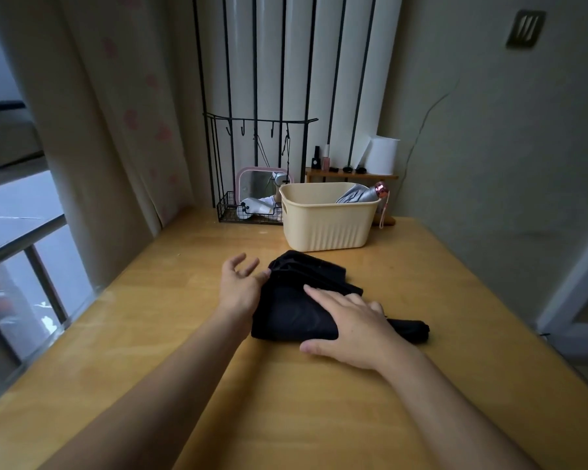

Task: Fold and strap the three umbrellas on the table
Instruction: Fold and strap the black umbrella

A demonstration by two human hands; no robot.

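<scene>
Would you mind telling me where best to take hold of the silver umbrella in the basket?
Probably by its pink handle, from the right and above: the silver umbrella leans in the basket with that end poking over the right rim.

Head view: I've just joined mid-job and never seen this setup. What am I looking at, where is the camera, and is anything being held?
There is no machine here. A person works with two bare hands, and the one picture comes from a wide-angle camera worn on their head, looking forward and down. The forearms reach in from the bottom edge.

On the wooden table lies a black umbrella, collapsed, with its cloth loosely bunched. The right hand lies flat on top, pressing the cloth. The left hand touches its left edge with fingers spread. Neither hand has a closed grip on anything.

Behind stands a cream basket holding a silver umbrella, one end poking over the rim. No third umbrella is visible.
</scene>
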